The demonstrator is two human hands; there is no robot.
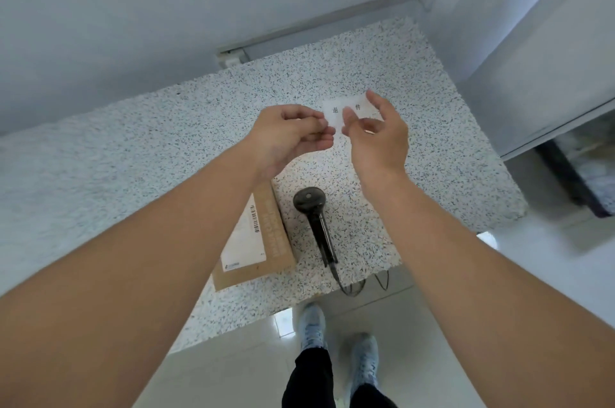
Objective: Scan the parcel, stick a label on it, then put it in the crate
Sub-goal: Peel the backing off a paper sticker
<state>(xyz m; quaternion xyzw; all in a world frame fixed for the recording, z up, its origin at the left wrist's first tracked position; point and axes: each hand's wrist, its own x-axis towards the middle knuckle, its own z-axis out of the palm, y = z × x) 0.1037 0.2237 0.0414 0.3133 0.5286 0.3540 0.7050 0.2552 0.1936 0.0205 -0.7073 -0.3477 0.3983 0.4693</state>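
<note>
Head-camera view: a small white label [346, 109] is held up between both hands above the speckled worktop [133, 154]. The left hand [293, 134] is closed on the label's left edge with a pinching grip, and the right hand [376, 131] is closed on its right part, thumb on the printed face; whether a backing is being peeled cannot be told. The parcel [263, 241], a flat cardboard box with a barcode sheet on top, lies on the worktop below and nearer the person than the hands, partly hidden under the left forearm, its long axis running away from the person and tilted slightly right. The left hand is judged the nearer to it. A black handheld scanner [316, 221] lies just beside the parcel's right edge. For sticking, the label would have to be brought down and back toward the parcel's top face. No crate can be made out with certainty.
</note>
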